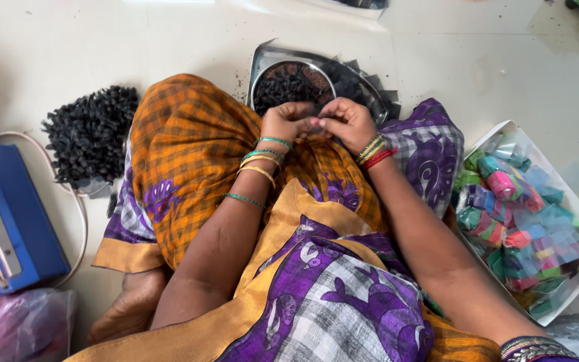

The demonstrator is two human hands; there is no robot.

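Fingertips of the left hand and right hand met, pinching something too small to make out. At twelve o'clock sat one steel bowl of small black pieces. One black heap lay at nine o'clock. At three, one white tray held uncounted bright wrapped packets, partly blurred.

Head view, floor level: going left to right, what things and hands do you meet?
Blue machine → heap of dark pieces → left hand → right hand → white tray of coloured packets.
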